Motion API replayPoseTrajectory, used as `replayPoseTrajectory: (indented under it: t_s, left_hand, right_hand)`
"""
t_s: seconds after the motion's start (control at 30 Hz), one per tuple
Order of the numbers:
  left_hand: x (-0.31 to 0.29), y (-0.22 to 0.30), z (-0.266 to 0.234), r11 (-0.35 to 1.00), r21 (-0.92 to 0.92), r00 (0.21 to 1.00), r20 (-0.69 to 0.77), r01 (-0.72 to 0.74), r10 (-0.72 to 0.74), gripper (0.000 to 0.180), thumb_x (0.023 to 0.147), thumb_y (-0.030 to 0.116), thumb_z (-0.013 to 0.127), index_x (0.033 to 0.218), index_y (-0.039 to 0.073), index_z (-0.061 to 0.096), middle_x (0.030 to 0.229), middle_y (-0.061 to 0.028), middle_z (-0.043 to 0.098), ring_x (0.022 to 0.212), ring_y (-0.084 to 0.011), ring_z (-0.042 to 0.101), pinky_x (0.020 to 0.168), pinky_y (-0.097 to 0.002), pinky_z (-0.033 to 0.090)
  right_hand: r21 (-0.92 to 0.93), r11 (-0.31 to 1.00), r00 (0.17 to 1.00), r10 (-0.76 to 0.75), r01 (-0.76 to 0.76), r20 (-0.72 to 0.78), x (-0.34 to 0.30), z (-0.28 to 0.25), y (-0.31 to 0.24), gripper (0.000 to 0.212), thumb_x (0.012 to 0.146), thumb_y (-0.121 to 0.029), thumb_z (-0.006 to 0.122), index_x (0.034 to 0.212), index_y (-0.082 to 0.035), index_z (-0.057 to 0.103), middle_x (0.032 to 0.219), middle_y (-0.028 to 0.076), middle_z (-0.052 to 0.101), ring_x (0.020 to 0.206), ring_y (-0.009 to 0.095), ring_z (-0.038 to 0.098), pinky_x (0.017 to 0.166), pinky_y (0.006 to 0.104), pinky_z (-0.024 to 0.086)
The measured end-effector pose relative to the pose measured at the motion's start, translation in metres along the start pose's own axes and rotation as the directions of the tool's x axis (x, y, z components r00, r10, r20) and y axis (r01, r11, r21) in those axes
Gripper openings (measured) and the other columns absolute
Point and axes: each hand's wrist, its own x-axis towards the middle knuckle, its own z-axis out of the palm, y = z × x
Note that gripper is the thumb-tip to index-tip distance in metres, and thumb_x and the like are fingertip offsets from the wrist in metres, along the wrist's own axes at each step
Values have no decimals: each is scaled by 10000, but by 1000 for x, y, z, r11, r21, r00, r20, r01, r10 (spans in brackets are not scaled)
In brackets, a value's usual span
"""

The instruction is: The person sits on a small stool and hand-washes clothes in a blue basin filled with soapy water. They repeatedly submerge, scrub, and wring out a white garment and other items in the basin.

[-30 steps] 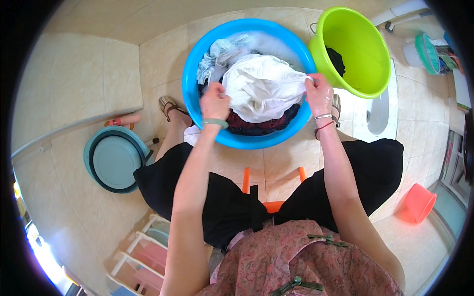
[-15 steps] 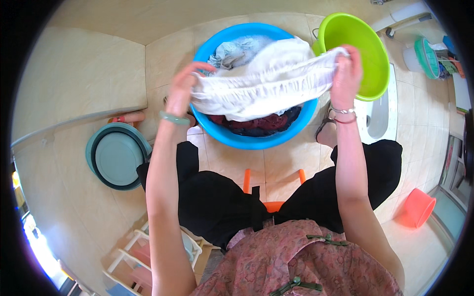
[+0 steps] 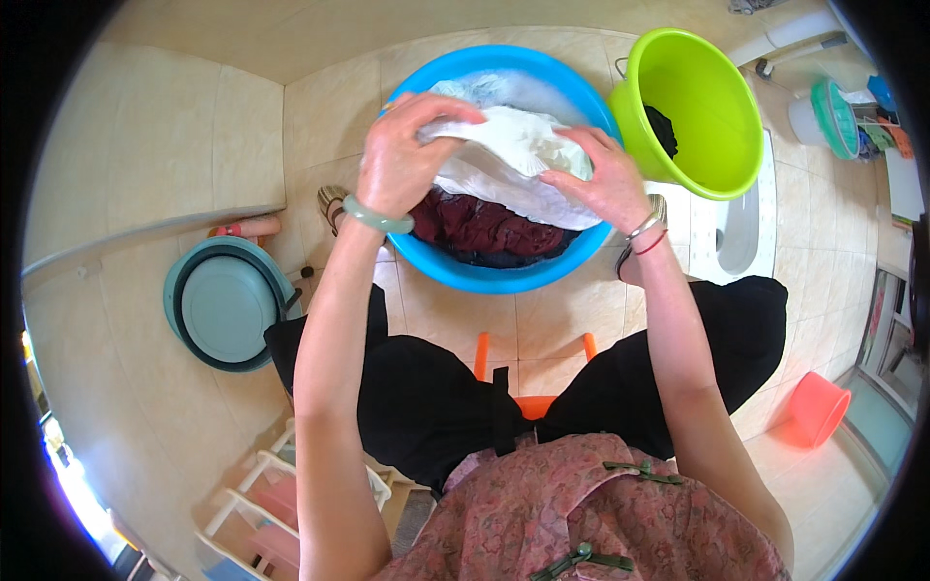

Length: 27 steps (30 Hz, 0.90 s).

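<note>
Over the large blue basin (image 3: 494, 281), both my hands grip a wet white garment (image 3: 523, 140). My left hand (image 3: 407, 155), wearing a green bangle at the wrist, pinches its upper left part between thumb and fingers. At the right side, my right hand (image 3: 608, 184) curls its fingers and thumb round the edge of the cloth. The garment sags between them, its lower part lying in the basin. Dark red clothing (image 3: 484, 221) lies in the basin's near part. Foamy water (image 3: 542, 94) and a pale blue cloth (image 3: 465, 89) show behind the hands.
A lime green bucket (image 3: 722, 107) holding black cloth (image 3: 661, 131) stands right of the basin, beside a squat toilet (image 3: 741, 237). A grey-green basin (image 3: 228, 310) is at left. Near my legs are an orange stool (image 3: 535, 406) and a white rack (image 3: 254, 504); a pink bucket (image 3: 820, 409) stands right.
My hands have come closer together, and the white garment, stretched wide before with its gathered band showing, now hangs bunched. Black cloth in the green bucket has come into sight.
</note>
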Motion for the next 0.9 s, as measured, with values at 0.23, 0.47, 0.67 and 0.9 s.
replayPoseTrajectory:
  t_s: [0.23, 0.47, 0.67, 0.9]
  left_hand:
    - [-13, 5, 67, 792, -596, 987, 155, 130, -46, 517, 806, 150, 716, 1278, 55, 529, 1294, -57, 546, 1192, -186, 510, 1015, -318, 394]
    - [-84, -143, 135, 760, -73, 730, -231, 646, -643, 714, 803, 394, 701, 1352, 24, 434, 1371, -264, 411, 1254, -321, 431, 1041, -375, 351]
    - [-85, -169, 152, 446, -732, 585, -80, 515, -807, 381, 876, 286, 626, 1119, -8, 625, 1011, -126, 677, 896, -256, 654, 814, -357, 504]
    - [-22, -50, 80, -213, -924, 800, 382, 318, -463, 431, 982, 355, 458, 1263, 35, 514, 1231, -90, 586, 1144, -230, 556, 974, -362, 444]
  right_hand:
    - [446, 888, 964, 208, -115, -166, -9, 53, 14, 444, 846, -237, 597, 1218, -8, 517, 1049, 114, 636, 916, 249, 636, 804, 333, 501]
    - [989, -142, 904, 417, -38, 94, -28, 34, 61, 368, 807, -70, 490, 1162, 3, 552, 1118, 91, 605, 1070, 212, 567, 950, 330, 425]
    - [66, 975, 875, 218, -210, -433, -22, 43, 79, 537, 852, -311, 611, 1217, 63, 489, 1242, 220, 518, 1148, 333, 510, 982, 399, 398]
    - [176, 911, 798, 412, -373, -439, -40, 73, 62, 752, 841, -495, 630, 1275, 93, 451, 1328, 231, 467, 1190, 320, 488, 1005, 408, 380]
